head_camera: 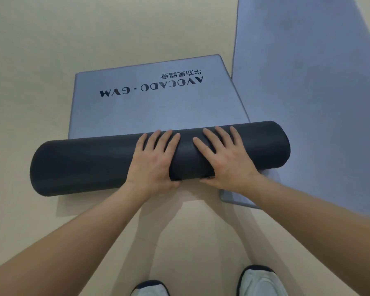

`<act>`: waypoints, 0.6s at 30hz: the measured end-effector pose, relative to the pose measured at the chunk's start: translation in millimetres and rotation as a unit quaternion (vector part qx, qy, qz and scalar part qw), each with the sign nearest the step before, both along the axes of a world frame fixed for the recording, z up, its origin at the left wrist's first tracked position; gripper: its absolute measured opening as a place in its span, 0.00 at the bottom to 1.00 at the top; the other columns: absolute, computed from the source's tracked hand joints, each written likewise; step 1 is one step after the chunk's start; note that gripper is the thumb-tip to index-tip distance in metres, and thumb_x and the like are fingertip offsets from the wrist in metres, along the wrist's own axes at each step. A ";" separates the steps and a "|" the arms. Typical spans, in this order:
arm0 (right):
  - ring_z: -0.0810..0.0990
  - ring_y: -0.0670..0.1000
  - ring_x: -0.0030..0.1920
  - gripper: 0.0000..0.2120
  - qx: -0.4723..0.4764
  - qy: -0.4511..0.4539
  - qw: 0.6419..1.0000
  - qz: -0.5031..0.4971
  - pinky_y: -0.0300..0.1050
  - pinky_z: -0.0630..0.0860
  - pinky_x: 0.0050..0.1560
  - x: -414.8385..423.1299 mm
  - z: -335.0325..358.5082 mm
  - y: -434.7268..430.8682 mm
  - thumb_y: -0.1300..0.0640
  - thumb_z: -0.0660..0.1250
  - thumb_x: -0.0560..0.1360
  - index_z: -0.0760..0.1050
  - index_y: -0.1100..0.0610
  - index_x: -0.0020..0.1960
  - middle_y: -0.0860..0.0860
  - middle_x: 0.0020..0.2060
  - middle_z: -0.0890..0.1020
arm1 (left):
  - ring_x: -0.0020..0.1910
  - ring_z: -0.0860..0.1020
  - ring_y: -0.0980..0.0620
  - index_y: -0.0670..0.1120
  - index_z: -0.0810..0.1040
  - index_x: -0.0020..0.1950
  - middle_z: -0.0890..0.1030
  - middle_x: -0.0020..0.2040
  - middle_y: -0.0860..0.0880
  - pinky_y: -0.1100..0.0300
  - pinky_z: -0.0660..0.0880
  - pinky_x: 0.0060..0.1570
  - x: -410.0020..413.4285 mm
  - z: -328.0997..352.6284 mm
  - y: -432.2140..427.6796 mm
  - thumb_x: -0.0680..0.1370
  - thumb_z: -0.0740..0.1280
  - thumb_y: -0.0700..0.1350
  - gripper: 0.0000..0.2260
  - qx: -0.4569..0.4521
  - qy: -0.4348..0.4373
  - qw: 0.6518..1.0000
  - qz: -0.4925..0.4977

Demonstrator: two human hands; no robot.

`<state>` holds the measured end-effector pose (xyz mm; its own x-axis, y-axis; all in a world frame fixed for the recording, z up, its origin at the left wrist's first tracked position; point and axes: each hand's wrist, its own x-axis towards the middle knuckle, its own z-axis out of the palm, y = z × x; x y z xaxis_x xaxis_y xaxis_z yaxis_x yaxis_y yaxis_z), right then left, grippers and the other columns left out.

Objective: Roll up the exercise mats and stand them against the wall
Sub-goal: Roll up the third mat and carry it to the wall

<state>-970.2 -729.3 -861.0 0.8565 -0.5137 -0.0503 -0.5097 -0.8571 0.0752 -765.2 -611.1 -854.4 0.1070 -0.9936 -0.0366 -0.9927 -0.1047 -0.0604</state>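
A grey exercise mat [150,107] with black "AVOCADO · GYM" lettering lies on the floor, its near part wound into a thick dark roll [83,163] lying crosswise. My left hand [156,159] and my right hand [222,157] press flat on top of the roll near its middle, fingers spread and pointing away from me, thumbs tucked at the roll's near side. A second grey mat [308,92] lies flat to the right, running from the top edge down past the roll's right end.
The beige floor [41,60] surrounds the mats. The second mat's near corner [233,199] pokes out beneath my right wrist. My two white shoes [261,280] show at the bottom edge. No wall is in view.
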 end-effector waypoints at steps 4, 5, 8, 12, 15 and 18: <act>0.67 0.69 0.74 0.51 -0.010 0.003 1.000 -0.001 0.74 0.61 0.73 5.4 -0.5 -3.4 0.35 0.77 0.65 0.60 0.54 0.80 0.64 0.75 0.69 | 0.73 0.72 0.38 0.44 0.69 0.78 0.74 0.75 0.42 0.39 0.67 0.74 0.9 5.9 -8.1 0.61 0.75 0.67 0.50 0.010 0.003 1.000 -0.004; 0.70 0.68 0.72 0.50 -0.015 -0.009 1.000 0.004 0.73 0.63 0.72 6.1 -0.2 -4.5 0.37 0.78 0.65 0.62 0.54 0.78 0.64 0.73 0.72 | 0.71 0.74 0.38 0.43 0.70 0.76 0.75 0.73 0.41 0.40 0.69 0.73 1.2 7.4 -9.6 0.60 0.75 0.66 0.49 0.007 0.004 1.000 -0.007; 0.76 0.67 0.65 0.44 -0.026 -0.041 0.999 0.016 0.68 0.70 0.67 6.5 4.2 -4.8 0.40 0.79 0.63 0.69 0.55 0.74 0.63 0.66 0.77 | 0.64 0.79 0.39 0.43 0.76 0.71 0.80 0.67 0.42 0.44 0.75 0.66 -0.1 13.9 -7.3 0.57 0.78 0.63 0.46 -0.006 0.016 1.000 -0.008; 0.80 0.65 0.58 0.41 0.002 -0.068 0.998 0.015 0.64 0.74 0.61 -5.0 17.8 19.6 0.42 0.80 0.63 0.72 0.54 0.71 0.61 0.61 0.81 | 0.58 0.83 0.43 0.45 0.80 0.68 0.83 0.64 0.45 0.50 0.79 0.58 -10.9 28.9 17.6 0.56 0.77 0.63 0.43 -0.016 0.047 0.999 -0.007; 0.81 0.64 0.57 0.40 0.025 -0.081 0.996 0.015 0.63 0.74 0.61 -31.2 26.1 60.3 0.42 0.80 0.63 0.73 0.54 0.70 0.61 0.60 0.82 | 0.61 0.81 0.43 0.45 0.79 0.69 0.83 0.65 0.45 0.49 0.78 0.61 -33.2 35.8 59.5 0.58 0.76 0.63 0.42 -0.012 0.077 0.997 -0.013; 0.80 0.65 0.60 0.36 0.040 -0.081 0.996 0.018 0.63 0.74 0.62 -68.2 25.0 110.2 0.46 0.79 0.65 0.74 0.54 0.70 0.62 0.62 0.82 | 0.66 0.79 0.40 0.43 0.78 0.71 0.81 0.68 0.43 0.44 0.76 0.67 -66.5 32.7 113.6 0.61 0.75 0.61 0.42 0.013 0.105 0.994 -0.012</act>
